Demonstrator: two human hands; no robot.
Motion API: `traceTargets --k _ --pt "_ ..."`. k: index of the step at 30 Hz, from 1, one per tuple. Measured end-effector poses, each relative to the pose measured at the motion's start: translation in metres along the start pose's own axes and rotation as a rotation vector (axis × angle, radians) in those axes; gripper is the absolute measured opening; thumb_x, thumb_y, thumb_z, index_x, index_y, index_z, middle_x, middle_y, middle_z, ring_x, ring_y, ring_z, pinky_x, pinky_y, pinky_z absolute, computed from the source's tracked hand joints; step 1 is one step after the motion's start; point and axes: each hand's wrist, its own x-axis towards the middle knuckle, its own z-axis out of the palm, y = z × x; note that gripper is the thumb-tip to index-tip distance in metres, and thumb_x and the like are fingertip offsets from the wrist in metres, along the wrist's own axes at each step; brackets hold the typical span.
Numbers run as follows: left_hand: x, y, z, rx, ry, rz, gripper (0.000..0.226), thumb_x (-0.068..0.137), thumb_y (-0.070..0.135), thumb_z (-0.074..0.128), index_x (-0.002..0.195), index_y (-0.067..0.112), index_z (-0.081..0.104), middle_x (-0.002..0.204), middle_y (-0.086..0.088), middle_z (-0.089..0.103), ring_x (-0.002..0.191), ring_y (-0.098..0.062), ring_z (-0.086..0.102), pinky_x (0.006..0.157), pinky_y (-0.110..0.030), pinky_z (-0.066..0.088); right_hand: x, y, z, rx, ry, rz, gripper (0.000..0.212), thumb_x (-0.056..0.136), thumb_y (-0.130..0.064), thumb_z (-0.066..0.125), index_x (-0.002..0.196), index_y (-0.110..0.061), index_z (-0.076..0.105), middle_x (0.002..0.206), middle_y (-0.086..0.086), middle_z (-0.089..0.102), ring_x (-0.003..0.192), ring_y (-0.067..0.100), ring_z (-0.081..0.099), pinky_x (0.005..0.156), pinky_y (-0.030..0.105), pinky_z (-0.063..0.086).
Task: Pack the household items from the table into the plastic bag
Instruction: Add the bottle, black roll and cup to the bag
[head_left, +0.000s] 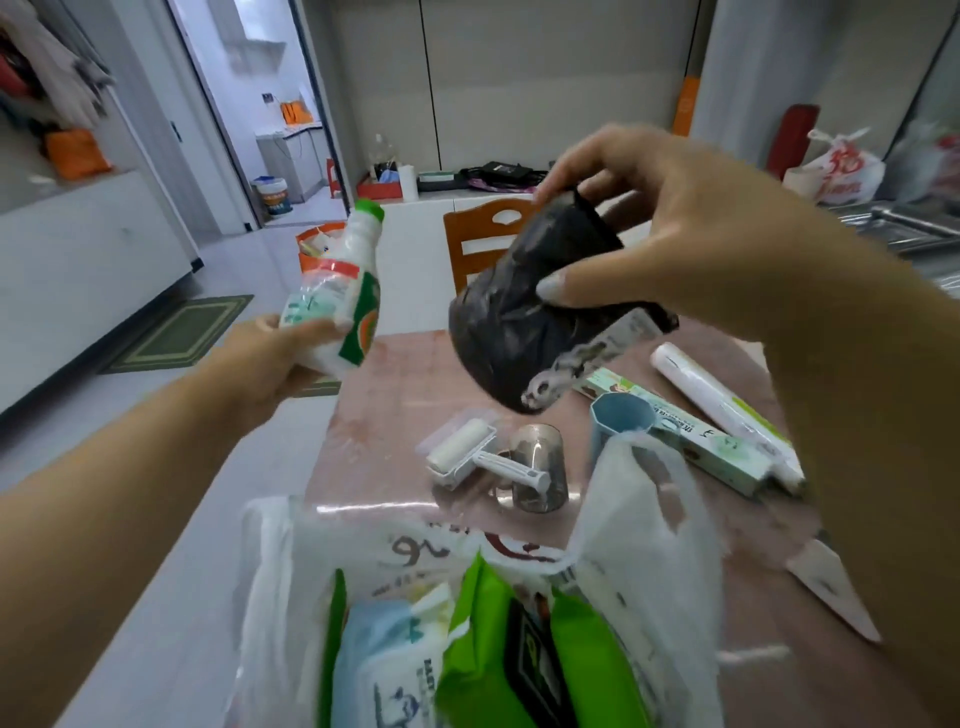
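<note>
The left grip (270, 353) grasps a white bottle (337, 291) by its base. The right grip (670, 223) pinches a black roll (524, 317) above the worktop (395, 395), beyond the plastic bag (649, 545).

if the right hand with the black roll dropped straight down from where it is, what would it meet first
Probably the lint roller and clear cup on the table, below the black roll the right hand grips; depth is unclear.

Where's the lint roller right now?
Head view, centre: the lint roller lies on the table, left of the clear cup, beyond the plastic bag.
</note>
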Motion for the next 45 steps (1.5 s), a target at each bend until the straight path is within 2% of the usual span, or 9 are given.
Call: traceTargets --k 3,7,15,21,25,30,34,39,45 --pt "-0.043 0.035 0.009 -0.041 -0.07 0.027 0.104 0.022 0.044 0.093 0.115 0.009 0.06 0.101 -0.008 0.076 0.093 -0.02 0.073 0.076 -0.027 0.059 -0.044 -0.022 0.012 -0.063 -0.22 0.029 0.049 0.063 -0.03 0.08 0.107 -0.037 0.059 0.097 -0.016 0.058 0.08 0.009 0.064 0.052 0.015 0.056" --pt "-0.105 0.078 0.028 -0.145 -0.089 0.05 0.096 0.03 0.035 0.091 0.117 0.011 0.058 0.102 -0.011 0.075 0.09 -0.02 0.074 0.067 -0.028 0.06 -0.078 -0.013 0.048 -0.24 -0.376 0.035 0.045 0.07 -0.029 0.08 0.109 -0.037 0.057 0.098 -0.017 0.058 0.088 0.008 0.06 0.069 0.025 0.059" --pt "-0.213 0.109 0.077 -0.201 -0.082 0.049 0.07 0.055 0.026 0.076 0.12 0.012 0.054 0.104 -0.015 0.073 0.086 -0.027 0.074 0.079 -0.042 0.06 -0.099 0.017 0.073 -0.679 -0.237 0.049 0.05 0.068 -0.029 0.076 0.116 -0.028 0.061 0.112 0.001 0.059 0.108 0.023 0.049 0.086 0.038 0.05" --pt "-0.254 0.068 0.115 -0.231 -0.136 -0.033 0.059 0.065 0.031 0.071 0.119 0.013 0.056 0.1 -0.016 0.072 0.091 -0.027 0.07 0.086 -0.046 0.056 -0.106 0.024 0.085 -0.83 -0.227 -0.019 0.039 0.067 -0.027 0.076 0.099 -0.018 0.056 0.104 0.003 0.052 0.104 0.027 0.049 0.083 0.038 0.043" --pt "-0.256 0.03 0.113 -0.208 -0.106 -0.147 0.075 0.059 0.028 0.076 0.128 0.017 0.05 0.118 -0.02 0.065 0.09 -0.029 0.065 0.061 -0.037 0.056 -0.109 0.026 0.07 -0.651 -0.196 0.184 0.043 0.064 -0.034 0.082 0.093 -0.016 0.055 0.084 0.002 0.056 0.08 0.023 0.054 0.06 0.028 0.042" --pt "-0.255 0.011 0.096 -0.026 0.026 -0.223 0.052 0.071 0.016 0.072 0.12 0.01 0.055 0.111 -0.016 0.066 0.102 -0.03 0.062 0.095 -0.048 0.044 -0.11 0.033 0.053 -0.551 -0.154 0.381 0.038 0.071 -0.03 0.077 0.098 -0.011 0.058 0.088 0.007 0.061 0.084 0.028 0.06 0.07 0.032 0.05" --pt "-0.253 -0.007 0.098 0.232 0.158 -0.142 0.054 0.065 0.015 0.081 0.111 0.012 0.054 0.097 -0.009 0.064 0.081 -0.02 0.064 0.058 -0.026 0.05 -0.112 0.025 0.051 -0.458 -0.097 0.42 0.024 0.076 -0.026 0.072 0.069 -0.014 0.052 0.071 0.005 0.056 0.072 0.024 0.057 0.061 0.029 0.042" --pt "-0.257 -0.026 0.101 0.699 0.242 -0.095 0.071 0.055 0.028 0.089 0.109 0.024 0.044 0.093 0.0 0.058 0.082 -0.019 0.064 0.067 -0.033 0.06 -0.115 0.016 0.057 -0.39 -0.082 0.392 0.031 0.073 -0.026 0.073 0.096 -0.009 0.059 0.089 0.012 0.066 0.083 0.028 0.063 0.079 0.041 0.055" --pt "-0.268 -0.026 0.099 1.176 0.079 -0.191 0.072 0.064 0.034 0.084 0.121 0.018 0.044 0.099 0.001 0.052 0.087 -0.017 0.055 0.062 -0.022 0.052 -0.122 0.01 0.076 -0.351 -0.166 0.346 0.042 0.074 -0.026 0.073 0.11 -0.009 0.061 0.101 0.011 0.067 0.085 0.024 0.062 0.069 0.031 0.051"
